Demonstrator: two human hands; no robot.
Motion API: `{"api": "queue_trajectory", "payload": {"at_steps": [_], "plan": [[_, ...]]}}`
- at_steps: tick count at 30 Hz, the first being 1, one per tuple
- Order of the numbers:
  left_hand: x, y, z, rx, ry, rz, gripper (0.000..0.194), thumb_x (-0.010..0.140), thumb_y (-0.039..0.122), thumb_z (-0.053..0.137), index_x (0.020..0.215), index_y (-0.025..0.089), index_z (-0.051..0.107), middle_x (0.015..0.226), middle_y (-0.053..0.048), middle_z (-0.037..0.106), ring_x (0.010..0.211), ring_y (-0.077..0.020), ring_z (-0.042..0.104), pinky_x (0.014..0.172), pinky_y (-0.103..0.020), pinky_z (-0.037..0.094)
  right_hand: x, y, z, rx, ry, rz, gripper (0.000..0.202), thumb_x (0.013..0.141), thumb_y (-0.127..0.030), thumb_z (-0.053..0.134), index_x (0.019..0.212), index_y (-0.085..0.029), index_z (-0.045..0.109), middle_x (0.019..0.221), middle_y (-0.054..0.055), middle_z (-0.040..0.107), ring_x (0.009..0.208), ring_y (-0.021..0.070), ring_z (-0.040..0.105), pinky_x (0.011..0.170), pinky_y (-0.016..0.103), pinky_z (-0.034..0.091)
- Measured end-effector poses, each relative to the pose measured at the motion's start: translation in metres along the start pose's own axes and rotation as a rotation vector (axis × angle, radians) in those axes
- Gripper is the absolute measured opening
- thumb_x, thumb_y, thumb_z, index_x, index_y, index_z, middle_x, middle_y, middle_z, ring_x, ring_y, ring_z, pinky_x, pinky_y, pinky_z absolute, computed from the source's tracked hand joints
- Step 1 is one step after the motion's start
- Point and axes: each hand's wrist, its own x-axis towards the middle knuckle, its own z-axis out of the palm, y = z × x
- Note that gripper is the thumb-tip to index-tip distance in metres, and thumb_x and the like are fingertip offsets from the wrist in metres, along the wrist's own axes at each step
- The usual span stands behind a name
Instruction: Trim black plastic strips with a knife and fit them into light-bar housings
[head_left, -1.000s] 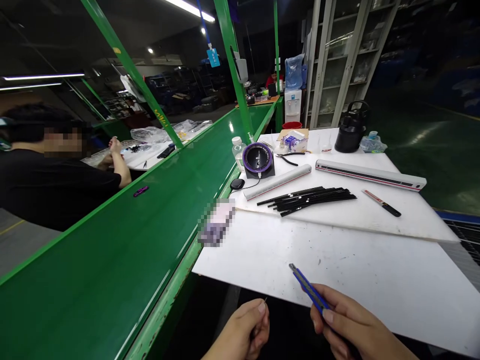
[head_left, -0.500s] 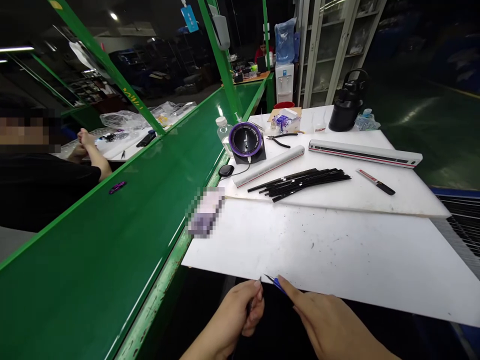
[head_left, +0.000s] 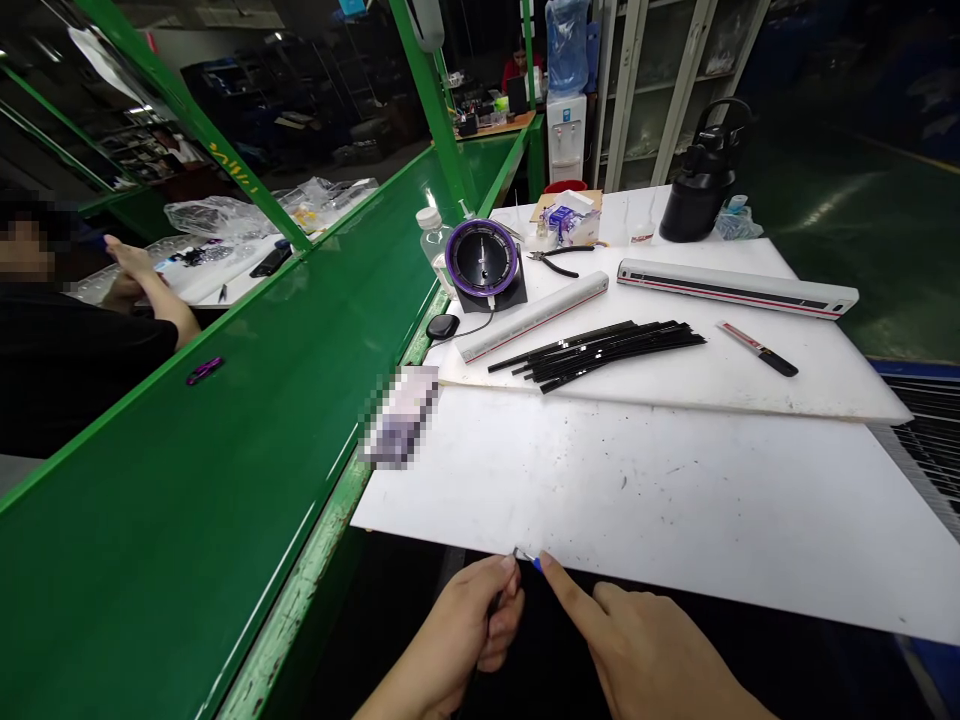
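At the table's front edge my left hand (head_left: pixel 476 620) is closed, pinching a thin dark piece (head_left: pixel 516 552) whose tip pokes out above the thumb; the rest is hidden in my fingers. Close on its right, my right hand (head_left: pixel 649 635) grips a blue-handled craft knife (head_left: pixel 535 562), index finger stretched along the handle. The knife's pointed metal blade is at the dark piece's tip; whether they touch I cannot tell. Beyond my hands, a bundle of black strips (head_left: pixel 600 352) lies on a white foam board (head_left: pixel 810 395).
Two white model train bodies (head_left: pixel 739 288) (head_left: pixel 536 318) lie behind the strips, with nippers (head_left: pixel 559 262) and a red-and-black marker-like tool (head_left: pixel 757 348). A round purple-rimmed fan (head_left: pixel 482 257), bottle (head_left: pixel 435 240) and black jug (head_left: pixel 697 195) stand farther back. A green partition (head_left: pixel 247 430) runs left; a co-worker (head_left: pixel 75 340) sits beyond.
My right hand has moved left, bringing the knife tip up to the dark piece in my left hand. The view has shifted slightly; the things on the table have stayed put.
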Motion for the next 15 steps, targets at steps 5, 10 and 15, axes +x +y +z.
{"api": "queue_trajectory", "payload": {"at_steps": [5, 10, 15], "plan": [[0.001, 0.0005, -0.0026, -0.003, -0.032, -0.011, 0.029, 0.087, 0.043, 0.048, 0.072, 0.019, 0.042, 0.054, 0.007, 0.031, 0.044, -0.0052, 0.016, 0.042, -0.02, 0.009, 0.0026, -0.0071, -0.0044, -0.067, -0.099, 0.014, 0.077, 0.069, -0.014, 0.059, 0.144, -0.008, 0.041, 0.058, 0.003, 0.056, 0.035, 0.0147, 0.046, 0.035, 0.029, 0.006], [0.0007, 0.0002, -0.0044, 0.005, -0.03, -0.018, 0.029, 0.087, 0.043, 0.048, 0.072, 0.019, 0.041, 0.055, 0.007, 0.03, 0.045, -0.0053, 0.016, 0.042, -0.02, 0.009, 0.0001, -0.0058, -0.001, 0.103, -0.184, 0.054, 0.07, 0.084, -0.015, 0.05, 0.15, -0.008, 0.027, 0.066, 0.003, 0.058, 0.045, 0.0159, 0.053, 0.039, 0.026, 0.019], [0.0002, -0.0005, -0.0053, 0.017, -0.024, -0.015, 0.03, 0.087, 0.043, 0.048, 0.071, 0.019, 0.041, 0.055, 0.007, 0.03, 0.044, -0.0053, 0.016, 0.042, -0.02, 0.009, -0.0034, -0.0042, 0.0005, 0.213, -0.229, 0.088, 0.075, 0.083, -0.004, 0.042, 0.153, -0.012, 0.015, 0.074, 0.002, 0.06, 0.052, 0.0164, 0.056, 0.042, 0.027, 0.027]]}}
